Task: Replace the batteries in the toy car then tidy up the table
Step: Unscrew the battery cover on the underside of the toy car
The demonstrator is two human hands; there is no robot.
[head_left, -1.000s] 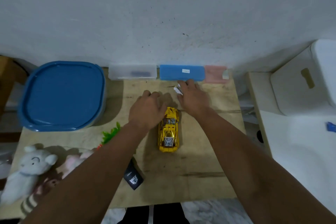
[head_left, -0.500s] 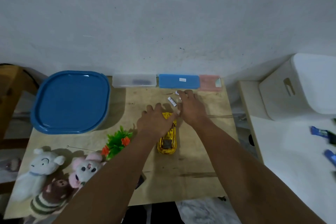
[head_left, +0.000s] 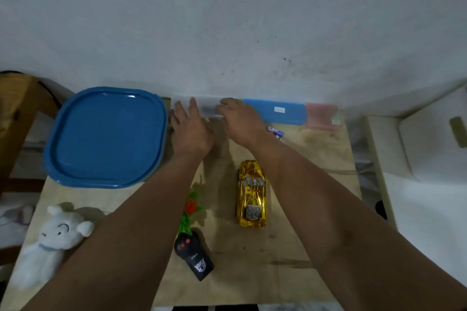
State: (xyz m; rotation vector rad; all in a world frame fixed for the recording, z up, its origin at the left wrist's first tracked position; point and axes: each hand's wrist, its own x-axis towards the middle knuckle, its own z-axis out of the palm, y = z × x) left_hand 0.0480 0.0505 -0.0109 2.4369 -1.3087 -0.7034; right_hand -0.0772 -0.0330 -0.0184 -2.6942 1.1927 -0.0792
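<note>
Both hands are up at the clear case (head_left: 206, 108) against the wall, upper centre of frame: my left hand (head_left: 192, 131) lies flat, fingers spread, holding nothing, and my right hand (head_left: 240, 121) rests fingers-down on the case's right end, though I cannot tell if it grips. The gold toy car (head_left: 251, 194) sits alone mid-table, batteries (head_left: 275, 132) just right of my right hand.

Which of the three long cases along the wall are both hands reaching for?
The clear case, leftmost beside the blue tub lid. The left hand and right hand are on it; the blue case and pink case lie further right.
</note>
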